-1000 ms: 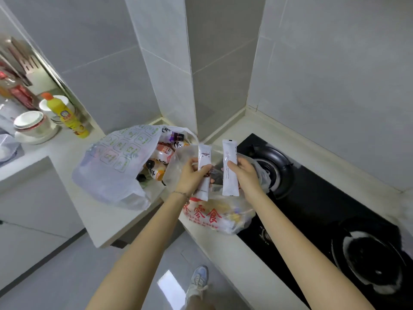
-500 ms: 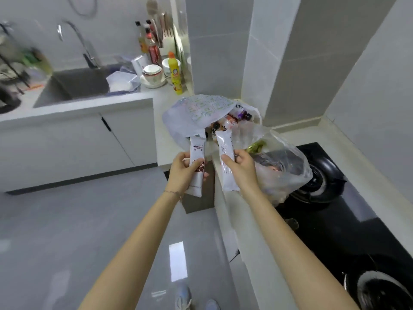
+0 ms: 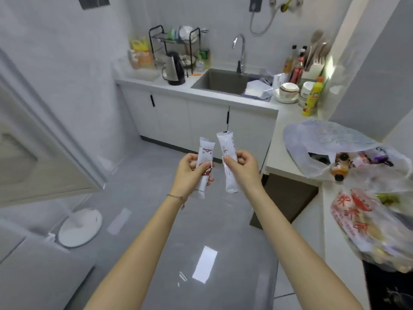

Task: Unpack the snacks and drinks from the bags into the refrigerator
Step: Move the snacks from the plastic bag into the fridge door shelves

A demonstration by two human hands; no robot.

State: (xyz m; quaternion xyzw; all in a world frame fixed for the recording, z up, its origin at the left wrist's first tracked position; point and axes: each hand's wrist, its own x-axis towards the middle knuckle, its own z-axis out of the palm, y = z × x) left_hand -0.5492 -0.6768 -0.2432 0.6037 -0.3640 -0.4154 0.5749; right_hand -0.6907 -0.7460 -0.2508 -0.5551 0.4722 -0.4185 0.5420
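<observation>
The grey tiled floor (image 3: 201, 220) is taking up most of what I am seeing. The person is standing on it with the L-shaped desk (image 3: 276, 151) running under the sink (image 3: 221, 82) and down their right side. A white panelled door (image 3: 33, 153) is standing at an angle on the left; whether it belongs to the refrigerator I cannot tell.

On the desk's near stretch two bags are lying slumped with mouths open: a pale printed bag (image 3: 324, 139) and, nearer, a clear bag with red lettering (image 3: 357, 220). A brown-capped bottle (image 3: 339, 168) is poking out between them. Both are bulging, so I judge most of the unpacking is yet to come.

The left hand (image 3: 190, 173) is holding the left packet (image 3: 206, 151), its grip clamped on it with the thumb lying across the red emblem. The right hand (image 3: 243, 166) is pinching the right packet (image 3: 228, 146) at mid-length, that grip clamped too. The packets are standing upright, side by side but apart, out over the floor and well away from the bags. One per hand is likely meant to carry both over in a single trip.
</observation>
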